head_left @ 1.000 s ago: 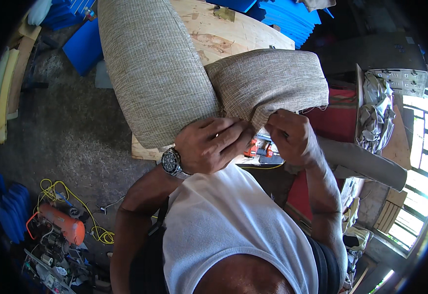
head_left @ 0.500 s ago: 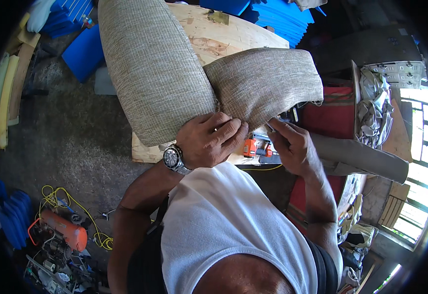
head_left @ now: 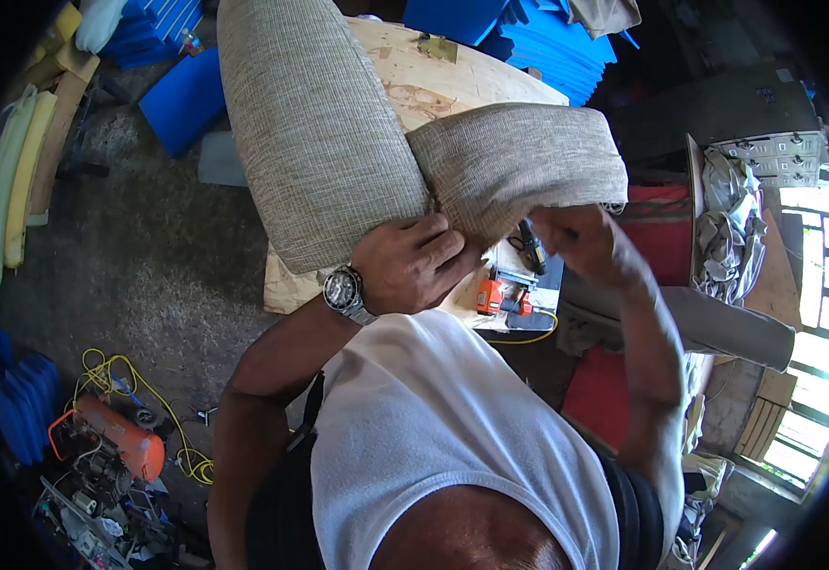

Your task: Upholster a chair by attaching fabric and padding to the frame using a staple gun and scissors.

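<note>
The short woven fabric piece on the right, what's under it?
The fabric piece has pale wooden tabletop showing past its far edge, and a dark tool and an orange tool near its closer edge. Anything directly beneath is covered, so I can't tell.

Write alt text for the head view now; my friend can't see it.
A person's left hand rests where a long fabric-covered piece meets a shorter fabric-covered piece; the right hand is at the shorter one's near edge. An orange tool lies nearby, and an orange tank is on the floor at left.
</note>
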Demonstrator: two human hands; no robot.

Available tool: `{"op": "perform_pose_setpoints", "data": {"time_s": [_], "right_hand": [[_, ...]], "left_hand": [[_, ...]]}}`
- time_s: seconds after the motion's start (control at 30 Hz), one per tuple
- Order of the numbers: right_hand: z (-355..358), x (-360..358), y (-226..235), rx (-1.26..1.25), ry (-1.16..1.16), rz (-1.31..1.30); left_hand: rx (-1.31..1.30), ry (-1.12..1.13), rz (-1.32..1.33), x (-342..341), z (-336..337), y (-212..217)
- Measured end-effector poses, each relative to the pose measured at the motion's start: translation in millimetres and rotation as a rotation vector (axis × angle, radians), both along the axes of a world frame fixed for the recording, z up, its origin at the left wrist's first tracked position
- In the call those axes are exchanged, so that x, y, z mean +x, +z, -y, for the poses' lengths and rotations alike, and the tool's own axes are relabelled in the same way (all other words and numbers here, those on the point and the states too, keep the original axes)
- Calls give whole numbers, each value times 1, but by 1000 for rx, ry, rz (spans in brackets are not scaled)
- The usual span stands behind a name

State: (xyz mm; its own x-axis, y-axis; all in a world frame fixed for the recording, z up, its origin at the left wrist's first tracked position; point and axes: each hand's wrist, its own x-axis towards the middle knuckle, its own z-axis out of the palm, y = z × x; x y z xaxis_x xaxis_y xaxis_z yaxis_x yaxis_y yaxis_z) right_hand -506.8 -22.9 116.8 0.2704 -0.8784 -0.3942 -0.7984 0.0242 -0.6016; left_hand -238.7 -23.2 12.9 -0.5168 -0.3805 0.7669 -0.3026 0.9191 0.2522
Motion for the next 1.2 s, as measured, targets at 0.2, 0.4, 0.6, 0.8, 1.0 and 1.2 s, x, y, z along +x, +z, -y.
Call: {"op": "perform_pose_setpoints", "data": {"time_s": [0.2, 0.4, 0.6, 0.8, 1.0, 1.2], "right_hand": [[-63, 8, 0, -423, -3, -108], [-49, 14, -20, -430, 72, -73], [-31, 18, -8, -370, 69, -50], [-90, -19, 9, -648, -9, -110], [-122, -15, -3, -563, -59, 16], [-99, 14, -22, -548, -31, -126]], "left_hand": [[-7, 7, -65, -2, -4, -2], [-7, 14, -37, -2, -7, 2], [233, 95, -299, -11, 14, 7], [1033, 369, -330, -3, 24, 48], [380, 295, -223, 0, 27, 35], [567, 260, -93, 14, 17, 28]]}}
